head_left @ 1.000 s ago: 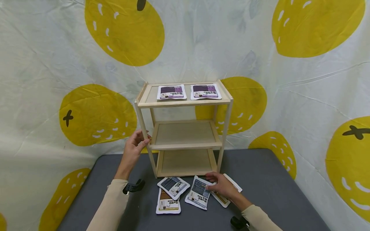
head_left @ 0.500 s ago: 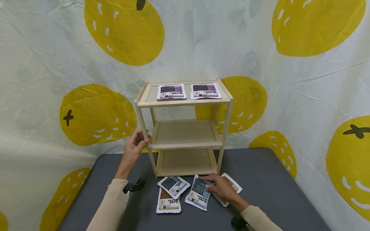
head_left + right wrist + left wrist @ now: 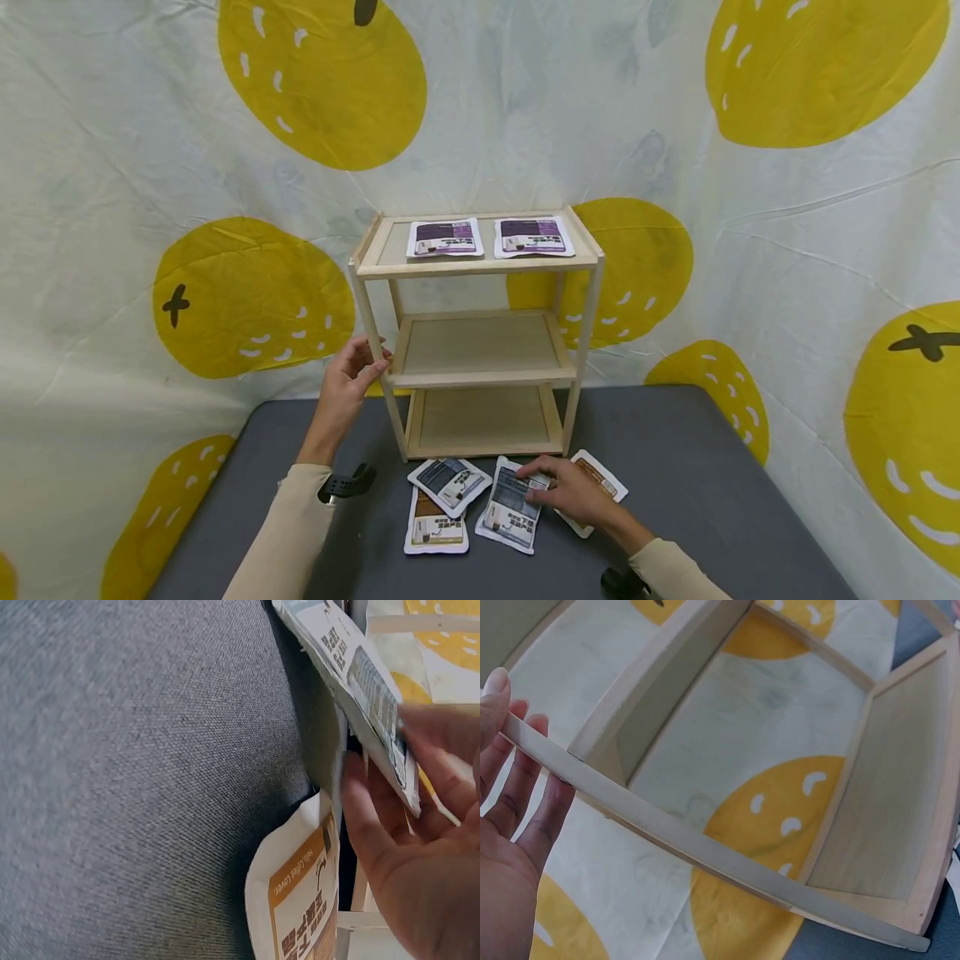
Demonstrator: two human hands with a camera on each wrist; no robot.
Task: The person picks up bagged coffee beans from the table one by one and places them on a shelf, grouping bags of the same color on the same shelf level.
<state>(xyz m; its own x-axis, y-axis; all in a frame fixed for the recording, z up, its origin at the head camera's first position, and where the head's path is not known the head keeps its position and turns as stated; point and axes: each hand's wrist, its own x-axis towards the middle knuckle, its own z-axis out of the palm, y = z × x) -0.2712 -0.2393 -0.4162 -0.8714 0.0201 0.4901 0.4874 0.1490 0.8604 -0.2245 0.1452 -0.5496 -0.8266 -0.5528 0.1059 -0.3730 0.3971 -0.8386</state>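
Observation:
My left hand [image 3: 348, 379] holds the front left post of a small three-tier wooden shelf [image 3: 483, 379], thumb in front and fingers behind, as the left wrist view shows at the post [image 3: 660, 817]. The right hand [image 3: 570, 487] pinches a blue-and-white coffee pouch [image 3: 504, 521] by one edge. In the right wrist view this pouch [image 3: 352, 667] stands tilted, one side raised off the table, between thumb and fingers. Partly hidden under the right hand lies a brown-and-white coffee pouch [image 3: 596, 471], with "Hello, Coffee Lover" legible on its label in the right wrist view.
Two purple-labelled pouches [image 3: 446, 238] lie side by side on the shelf's top tier. Left of the right hand, another blue pouch [image 3: 450, 485] overlaps a brown one [image 3: 435, 533] on the grey table [image 3: 690, 500]. A lemon-patterned curtain [image 3: 480, 100] hangs close behind the shelf.
The right hand has moved slightly left and come onto the blue pouch, which has shifted a little to the left. My left hand has stayed on the post.

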